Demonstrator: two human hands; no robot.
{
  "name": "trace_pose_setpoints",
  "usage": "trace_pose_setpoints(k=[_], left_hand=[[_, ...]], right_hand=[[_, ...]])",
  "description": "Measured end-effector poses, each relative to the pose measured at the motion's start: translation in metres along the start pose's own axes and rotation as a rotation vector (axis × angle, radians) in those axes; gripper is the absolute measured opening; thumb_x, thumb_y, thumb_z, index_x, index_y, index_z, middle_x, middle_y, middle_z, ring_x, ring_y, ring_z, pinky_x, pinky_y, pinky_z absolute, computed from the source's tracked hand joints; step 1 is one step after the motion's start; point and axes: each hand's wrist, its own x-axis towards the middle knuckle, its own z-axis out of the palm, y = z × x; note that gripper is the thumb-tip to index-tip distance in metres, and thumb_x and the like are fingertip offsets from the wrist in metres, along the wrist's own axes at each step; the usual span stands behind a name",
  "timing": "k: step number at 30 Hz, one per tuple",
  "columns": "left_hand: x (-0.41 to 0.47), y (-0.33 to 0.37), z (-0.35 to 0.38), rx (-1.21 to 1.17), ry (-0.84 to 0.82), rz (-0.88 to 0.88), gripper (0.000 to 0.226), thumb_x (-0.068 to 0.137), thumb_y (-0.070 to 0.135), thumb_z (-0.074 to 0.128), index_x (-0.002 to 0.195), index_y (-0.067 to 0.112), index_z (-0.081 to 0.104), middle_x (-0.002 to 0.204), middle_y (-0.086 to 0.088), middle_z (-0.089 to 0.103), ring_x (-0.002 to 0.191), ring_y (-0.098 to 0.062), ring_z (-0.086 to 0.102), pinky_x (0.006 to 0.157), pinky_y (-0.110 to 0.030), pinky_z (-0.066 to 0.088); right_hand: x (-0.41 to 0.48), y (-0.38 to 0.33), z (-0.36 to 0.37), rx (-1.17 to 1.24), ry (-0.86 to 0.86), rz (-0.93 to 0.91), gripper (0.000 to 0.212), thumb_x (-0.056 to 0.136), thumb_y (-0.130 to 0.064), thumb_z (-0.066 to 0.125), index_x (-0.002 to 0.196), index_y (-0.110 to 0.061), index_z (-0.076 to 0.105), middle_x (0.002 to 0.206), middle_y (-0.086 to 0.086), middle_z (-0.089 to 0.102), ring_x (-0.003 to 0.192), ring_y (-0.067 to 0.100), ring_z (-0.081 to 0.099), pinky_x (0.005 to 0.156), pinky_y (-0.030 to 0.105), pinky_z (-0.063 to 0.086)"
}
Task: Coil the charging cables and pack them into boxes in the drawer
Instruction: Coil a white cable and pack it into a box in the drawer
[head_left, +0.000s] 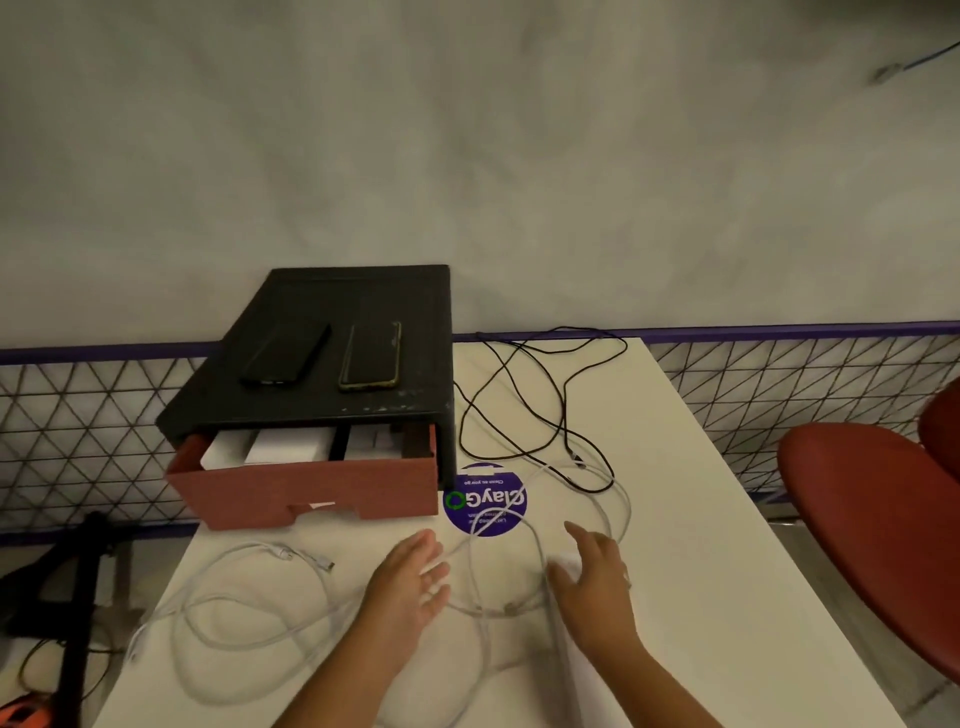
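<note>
A black drawer unit stands at the table's back left, its red drawer pulled partly out with white boxes inside. Loose white charging cables lie on the table: one sprawls at the front left, another loops in the middle. A black cable lies tangled at the back. My left hand hovers with straight fingers over the white cable in the middle. My right hand is spread just above that cable's loop, holding nothing.
Two dark phones lie on top of the drawer unit. A round purple sticker is on the white table. A red chair stands to the right. A mesh fence runs behind the table.
</note>
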Motion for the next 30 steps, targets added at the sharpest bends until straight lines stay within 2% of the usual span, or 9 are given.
trace_pose_setpoints(k=[4, 7, 9, 11, 17, 20, 24, 27, 30], left_hand=[[0.018, 0.049, -0.047, -0.179, 0.059, -0.017, 0.042, 0.093, 0.037, 0.050, 0.127, 0.013, 0.048, 0.122, -0.007, 0.050, 0.116, -0.025, 0.046, 0.087, -0.039, 0.041], [0.030, 0.078, -0.078, -0.243, 0.096, -0.019, 0.057, 0.092, 0.043, 0.049, 0.138, 0.011, 0.038, 0.127, -0.010, 0.046, 0.128, -0.028, 0.041, 0.091, -0.040, 0.041], [0.039, 0.089, -0.089, -0.245, 0.125, -0.028, 0.063, 0.090, 0.046, 0.050, 0.139, 0.009, 0.036, 0.135, -0.013, 0.045, 0.130, -0.030, 0.041, 0.090, -0.040, 0.042], [0.048, 0.095, -0.096, -0.245, 0.151, -0.045, 0.067, 0.088, 0.049, 0.050, 0.137, 0.005, 0.038, 0.139, -0.016, 0.044, 0.129, -0.030, 0.042, 0.091, -0.040, 0.042], [0.069, 0.101, -0.105, -0.374, 0.108, -0.067, 0.080, 0.086, 0.055, 0.045, 0.142, 0.000, 0.027, 0.147, -0.018, 0.034, 0.136, -0.028, 0.035, 0.107, -0.041, 0.033], [0.076, 0.102, -0.108, -0.429, 0.098, -0.073, 0.082, 0.084, 0.058, 0.043, 0.138, -0.002, 0.031, 0.144, -0.018, 0.039, 0.134, -0.027, 0.038, 0.107, -0.039, 0.033], [0.084, 0.097, -0.109, -0.467, 0.080, -0.066, 0.080, 0.077, 0.064, 0.043, 0.128, 0.002, 0.041, 0.138, -0.017, 0.047, 0.120, -0.025, 0.050, 0.095, -0.035, 0.040], [0.082, 0.088, -0.114, -0.467, 0.071, -0.077, 0.092, 0.074, 0.067, 0.039, 0.137, 0.000, 0.034, 0.140, -0.016, 0.044, 0.120, -0.025, 0.050, 0.098, -0.034, 0.039], [0.066, 0.077, -0.119, -0.473, 0.070, -0.076, 0.094, 0.066, 0.066, 0.042, 0.131, -0.001, 0.039, 0.116, -0.013, 0.054, 0.106, -0.024, 0.055, 0.091, -0.034, 0.043]], right_hand=[[0.022, -0.057, 0.027, 0.027, -0.044, -0.134, 0.053, 0.088, -0.025, 0.061, 0.137, -0.023, 0.041, 0.135, 0.005, 0.039, 0.121, 0.020, 0.041, 0.103, 0.034, 0.039], [0.037, -0.101, 0.046, 0.044, -0.056, -0.207, 0.051, 0.089, -0.027, 0.059, 0.137, -0.026, 0.040, 0.137, 0.001, 0.035, 0.123, 0.018, 0.039, 0.099, 0.033, 0.044], [0.047, -0.126, 0.054, -0.001, -0.048, -0.278, 0.049, 0.091, -0.029, 0.055, 0.138, -0.029, 0.040, 0.137, -0.001, 0.034, 0.124, 0.018, 0.038, 0.097, 0.029, 0.039], [0.059, -0.148, 0.063, -0.056, -0.032, -0.327, 0.049, 0.093, -0.032, 0.053, 0.139, -0.030, 0.038, 0.141, -0.001, 0.031, 0.128, 0.021, 0.035, 0.101, 0.033, 0.038], [0.093, -0.184, 0.082, -0.300, -0.036, -0.299, 0.045, 0.094, -0.040, 0.049, 0.137, -0.030, 0.044, 0.146, 0.000, 0.028, 0.134, 0.028, 0.021, 0.107, 0.040, 0.033], [0.104, -0.190, 0.088, -0.295, -0.016, -0.249, 0.041, 0.093, -0.037, 0.051, 0.133, -0.027, 0.050, 0.140, -0.001, 0.035, 0.131, 0.026, 0.024, 0.105, 0.038, 0.034], [0.111, -0.195, 0.091, -0.324, 0.032, -0.224, 0.037, 0.093, -0.032, 0.053, 0.129, -0.024, 0.055, 0.129, 0.000, 0.042, 0.125, 0.027, 0.032, 0.100, 0.033, 0.037], [0.112, -0.195, 0.091, -0.338, 0.042, -0.217, 0.036, 0.092, -0.032, 0.055, 0.127, -0.024, 0.057, 0.127, 0.000, 0.044, 0.123, 0.029, 0.033, 0.099, 0.034, 0.037], [0.112, -0.196, 0.089, -0.327, 0.047, -0.210, 0.036, 0.090, -0.032, 0.058, 0.125, -0.024, 0.059, 0.125, 0.001, 0.045, 0.123, 0.030, 0.035, 0.100, 0.036, 0.035]])
